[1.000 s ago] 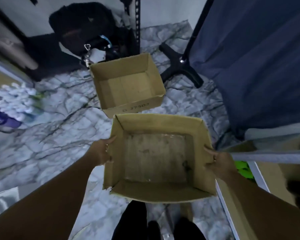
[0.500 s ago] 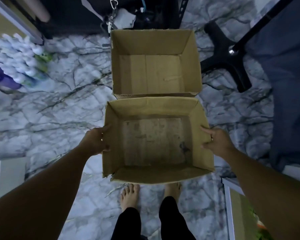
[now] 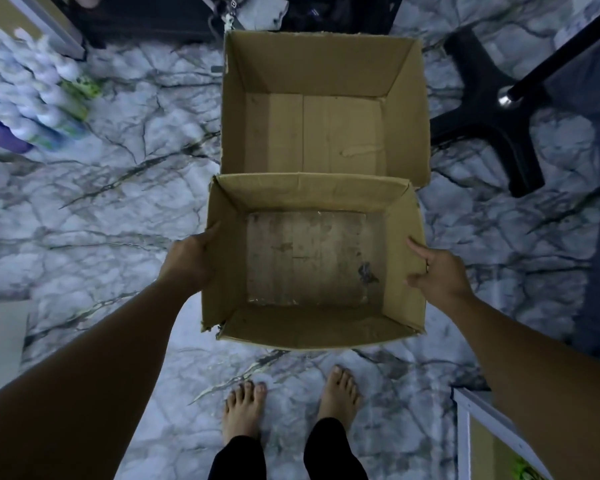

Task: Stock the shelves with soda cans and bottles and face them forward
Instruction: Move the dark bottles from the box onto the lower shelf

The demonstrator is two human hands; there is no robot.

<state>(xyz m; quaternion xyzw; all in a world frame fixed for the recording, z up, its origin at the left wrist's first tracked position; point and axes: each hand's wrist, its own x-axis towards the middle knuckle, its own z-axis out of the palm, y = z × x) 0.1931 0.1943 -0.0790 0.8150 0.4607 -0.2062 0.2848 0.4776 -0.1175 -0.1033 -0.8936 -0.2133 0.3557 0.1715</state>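
Near box (image 3: pixel 312 327): matt brown cardboard, stained base. Far box (image 3: pixel 326 77): same cardboard. Floor (image 3: pixel 118 209): glossy veined marble.

Looks like my back room at home: bare feet (image 3: pixel 245 412) on marble-patterned floor (image 3: pixel 118 209), cardboard boxes (image 3: pixel 323 109), bottles (image 3: pixel 32 98) stacked left, black stand base (image 3: pixel 489 133).
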